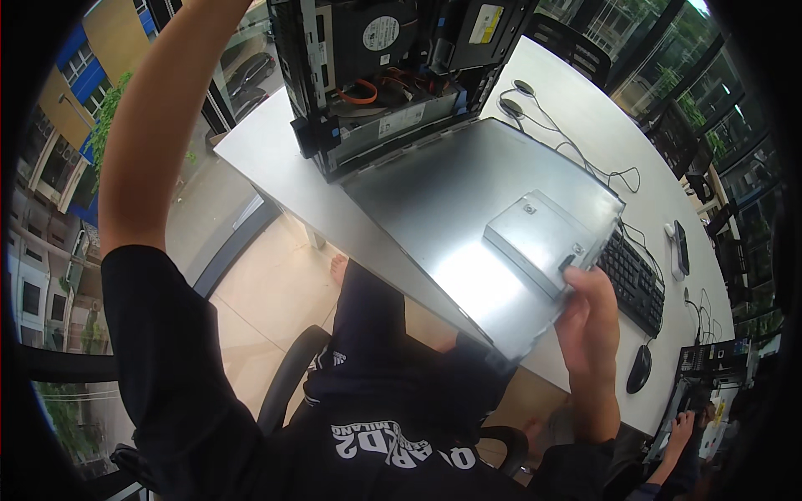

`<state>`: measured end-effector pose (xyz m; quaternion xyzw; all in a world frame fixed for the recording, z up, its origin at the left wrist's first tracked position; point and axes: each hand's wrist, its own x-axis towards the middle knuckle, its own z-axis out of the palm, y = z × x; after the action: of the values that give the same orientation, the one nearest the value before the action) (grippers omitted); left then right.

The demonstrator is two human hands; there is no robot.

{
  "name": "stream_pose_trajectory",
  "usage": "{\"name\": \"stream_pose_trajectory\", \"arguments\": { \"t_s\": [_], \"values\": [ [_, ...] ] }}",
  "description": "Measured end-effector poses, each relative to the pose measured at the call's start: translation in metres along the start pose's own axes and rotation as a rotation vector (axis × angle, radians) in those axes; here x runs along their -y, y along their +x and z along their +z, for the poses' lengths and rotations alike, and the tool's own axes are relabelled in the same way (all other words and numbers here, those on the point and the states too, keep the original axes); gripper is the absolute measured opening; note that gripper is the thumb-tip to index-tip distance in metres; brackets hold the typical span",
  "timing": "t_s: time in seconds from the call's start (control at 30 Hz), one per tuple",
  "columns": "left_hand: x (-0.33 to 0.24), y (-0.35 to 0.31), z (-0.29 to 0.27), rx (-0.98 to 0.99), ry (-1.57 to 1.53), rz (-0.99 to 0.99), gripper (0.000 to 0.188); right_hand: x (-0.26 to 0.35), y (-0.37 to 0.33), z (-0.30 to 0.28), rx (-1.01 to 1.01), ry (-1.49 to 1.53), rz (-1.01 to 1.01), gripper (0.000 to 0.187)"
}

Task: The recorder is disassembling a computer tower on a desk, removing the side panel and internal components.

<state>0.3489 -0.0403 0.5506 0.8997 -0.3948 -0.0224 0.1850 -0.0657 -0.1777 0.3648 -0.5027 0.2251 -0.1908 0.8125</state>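
A black desktop computer case (pixel 334 83) stands upright on the white table with one side uncovered. Inside it a fan housing, an orange cable and a drive bay show. From its lower edge a silvery metal side panel (pixel 434 192) slants toward me, a raised box-shaped part on its inner face. My right hand (pixel 589 309) grips the panel's outer edge, thumb on top beside the raised part. The panel's near corner reaches past the table's front edge. My left forearm rises along the case's left side. The left hand itself is cut off by the top of the picture.
Right of the panel lie a black keyboard (pixel 632 280) and a black mouse (pixel 639 369). Cables (pixel 576 150) run across the white table (pixel 568 92) behind it. A black device (pixel 682 250) lies farther right. Another person's hand (pixel 681 430) shows at lower right, beside more computer parts.
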Motion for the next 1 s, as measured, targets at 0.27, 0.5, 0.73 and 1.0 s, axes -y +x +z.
{"name": "stream_pose_trajectory", "arguments": {
  "t_s": [0.27,0.5,0.73,1.0],
  "values": [
    [-0.020,-0.032,-0.001,-0.103,0.161,-0.175,0.085,0.018,-0.031,-0.042,-0.160,-0.187,-0.084,0.053],
    [-0.028,-0.034,0.027,-0.201,0.240,-0.020,0.084,0.009,-0.044,-0.078,-0.350,-0.082,-0.252,0.034],
    [-0.002,0.008,0.030,-0.107,0.039,0.037,0.087,-0.018,-0.051,-0.105,-0.484,0.147,-0.349,0.025],
    [0.069,0.043,0.002,0.006,-0.084,0.037,0.091,-0.042,-0.037,-0.108,-0.466,0.258,-0.387,0.045]
  ]
}}
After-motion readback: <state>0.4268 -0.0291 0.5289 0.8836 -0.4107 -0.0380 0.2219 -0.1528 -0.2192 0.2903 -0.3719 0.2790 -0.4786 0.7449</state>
